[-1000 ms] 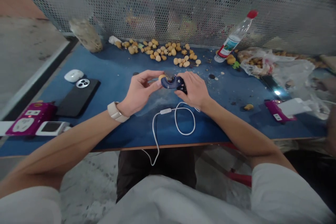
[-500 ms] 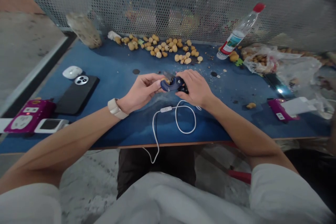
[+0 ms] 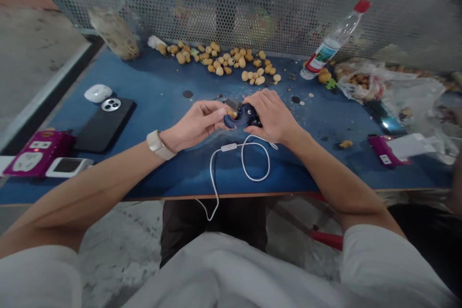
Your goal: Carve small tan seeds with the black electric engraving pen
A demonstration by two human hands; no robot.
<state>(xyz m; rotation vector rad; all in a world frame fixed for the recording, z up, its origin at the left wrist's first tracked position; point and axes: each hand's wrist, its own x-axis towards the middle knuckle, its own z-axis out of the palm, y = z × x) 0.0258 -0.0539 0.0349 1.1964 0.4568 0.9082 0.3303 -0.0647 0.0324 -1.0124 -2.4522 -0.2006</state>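
My right hand [image 3: 272,114] is wrapped round a dark blue tool [image 3: 241,117] with a curved jaw, held over the middle of the blue table [image 3: 155,86]. Between the thumb and fingers of my left hand [image 3: 202,122] is a small yellow-brown piece [image 3: 231,113], which sits in the curve of the jaw. My left fingertips are right beside the jaw. Behind the hands lie many round tan-brown pods [image 3: 218,61]. Crumbs are scattered round the tool. The handle is mostly hidden by my right hand.
A white cable [image 3: 212,173] loops near the front edge. On the left are a black phone [image 3: 104,127], a purple socket block [image 3: 39,154] and a cloudy jar [image 3: 113,33]. A red-capped bottle [image 3: 325,53], plastic bags [image 3: 400,86] and another purple block [image 3: 388,151] stand or lie right.
The view has shifted slightly. Both hands and the tool have moved a little to the right in the picture, with the grips unchanged.
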